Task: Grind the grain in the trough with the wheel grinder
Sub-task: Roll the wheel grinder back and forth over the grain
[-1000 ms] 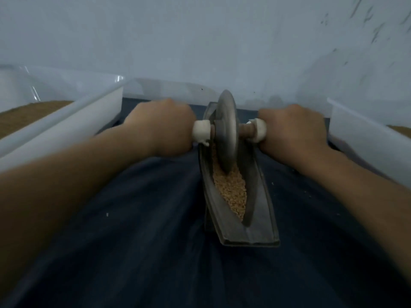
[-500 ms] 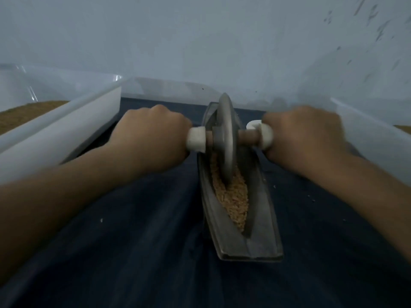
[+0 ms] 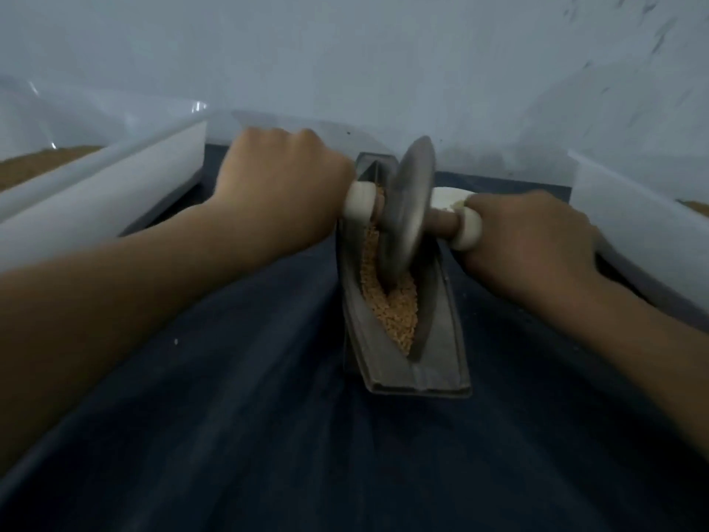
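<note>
A narrow grey metal trough [image 3: 441, 339] lies lengthwise on a dark blue cloth [image 3: 230, 416]. Tan grain [image 3: 395, 309] fills its groove. The metal wheel grinder [image 3: 412, 209] stands on edge in the grain, tilted with its top to the right. My left hand [image 3: 280, 186] grips the left handle behind its white end collar. My right hand [image 3: 525, 240] grips the right handle, nearer to me than the left. The wooden axle shows between the wheel and my right hand.
A white-walled bin [image 3: 96, 186] with brown grain stands at the left, another white bin [image 3: 637, 220] at the right. A pale wall rises just behind the trough. A white object [image 3: 449, 195] peeks out behind the wheel. A few stray grains lie on the cloth.
The wheel has rolled along the trough and now leans to the right. My left hand has pushed farther away while my right hand has drawn closer. The view has shifted left.
</note>
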Motion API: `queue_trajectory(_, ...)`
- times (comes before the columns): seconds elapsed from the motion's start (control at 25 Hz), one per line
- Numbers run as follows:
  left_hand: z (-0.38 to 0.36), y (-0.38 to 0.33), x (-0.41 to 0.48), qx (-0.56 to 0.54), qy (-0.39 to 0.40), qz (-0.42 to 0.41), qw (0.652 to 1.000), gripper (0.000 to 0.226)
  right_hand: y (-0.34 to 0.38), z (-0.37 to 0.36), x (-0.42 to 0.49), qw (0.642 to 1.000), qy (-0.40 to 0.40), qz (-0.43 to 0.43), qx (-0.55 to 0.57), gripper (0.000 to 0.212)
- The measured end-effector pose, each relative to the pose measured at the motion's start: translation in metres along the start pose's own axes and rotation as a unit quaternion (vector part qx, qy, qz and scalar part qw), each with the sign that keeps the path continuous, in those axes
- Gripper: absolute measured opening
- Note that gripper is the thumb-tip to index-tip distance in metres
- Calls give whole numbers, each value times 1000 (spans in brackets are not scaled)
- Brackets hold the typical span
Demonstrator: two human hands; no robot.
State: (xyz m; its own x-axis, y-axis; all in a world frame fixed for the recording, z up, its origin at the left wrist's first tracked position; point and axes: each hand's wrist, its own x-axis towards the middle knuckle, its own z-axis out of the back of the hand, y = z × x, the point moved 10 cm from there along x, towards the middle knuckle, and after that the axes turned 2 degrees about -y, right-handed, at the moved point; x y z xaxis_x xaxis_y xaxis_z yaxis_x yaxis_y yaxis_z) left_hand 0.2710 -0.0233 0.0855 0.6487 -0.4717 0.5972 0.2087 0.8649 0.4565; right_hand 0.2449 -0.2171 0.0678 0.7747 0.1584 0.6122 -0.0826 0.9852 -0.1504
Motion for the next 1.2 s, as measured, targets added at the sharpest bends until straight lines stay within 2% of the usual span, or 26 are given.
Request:
queue_trajectory(0.04, -11, 2, 11, -30, 36, 20, 999, 2, 2, -9, 17, 999, 34, -17, -6, 14)
queue_trajectory(0.12, -39, 14, 18, -101, 121, 93, 983, 10, 15, -14, 54, 997, 66, -6, -39, 10)
queue_trajectory(0.2, -51, 18, 5, -141, 153, 123, 970, 7, 26, -7, 66, 994, 82, 37, -63, 7)
queue_trajectory(0.24, -45, 16, -5, -138, 143, 105, 974, 6, 25, -4, 57, 993, 87, 60, -56, 7)
queue_trajectory(0.28, -33, 13, -14, -122, 101, 78, 984, 7, 22, -3, 42, 991, 95, 76, -51, 13)
queue_trajectory(0.36, -2, 6, -27, -65, 16, 16, 998, 24, 12, 4, 9, 995, 56, 80, -37, 20)
queue_trajectory(0.4, 9, 7, -27, -45, -6, 14, 999, 32, 8, 7, 0, 997, 32, 71, -29, 21)
queue_trajectory(0.44, 9, 8, -23, -30, 1, 23, 999, 33, 6, 5, -1, 998, 18, 60, -31, 22)
queue_trajectory(0.52, -8, 2, -11, -16, 59, 34, 998, 18, 6, -5, 20, 999, 16, 30, -43, 22)
queue_trajectory(0.56, -16, 1, 2, -21, 79, 48, 996, 6, 6, -15, 35, 999, 41, 11, -23, 21)
queue_trajectory(0.68, -22, 6, 35, -36, 129, 67, 989, 14, 2, -39, 55, 989, 142, -35, 33, 24)
queue_trajectory(0.72, -19, 4, 35, -32, 132, 53, 989, 14, -1, -37, 50, 987, 151, -33, 41, 20)
queue_trajectory(0.76, -9, 1, 27, -35, 112, 36, 992, 11, -3, -31, 37, 989, 140, -17, 34, 15)
queue_trajectory(0.84, 6, -6, -9, -41, 58, 4, 997, 8, 1, -7, 5, 998, 41, 44, -14, 17)
queue_trajectory(0.88, 11, -4, -22, -42, 49, 10, 998, 20, 2, 4, -7, 997, -10, 60, -44, 22)
queue_trajectory(0.96, 7, 3, -21, -42, 43, 34, 998, 31, 6, 13, 1, 994, -45, 63, -80, 28)
queue_trajectory(1.0, -1, 3, -16, -39, 51, 39, 997, 25, 8, 8, 11, 995, -29, 51, -85, 29)
queue_trajectory(1.08, -16, 5, 11, -54, 83, 69, 993, 3, 6, -15, 37, 998, 63, -8, -27, 25)
queue_trajectory(1.2, -24, 4, 37, -50, 133, 74, 987, 14, 5, -32, 51, 988, 146, -54, 26, 18)
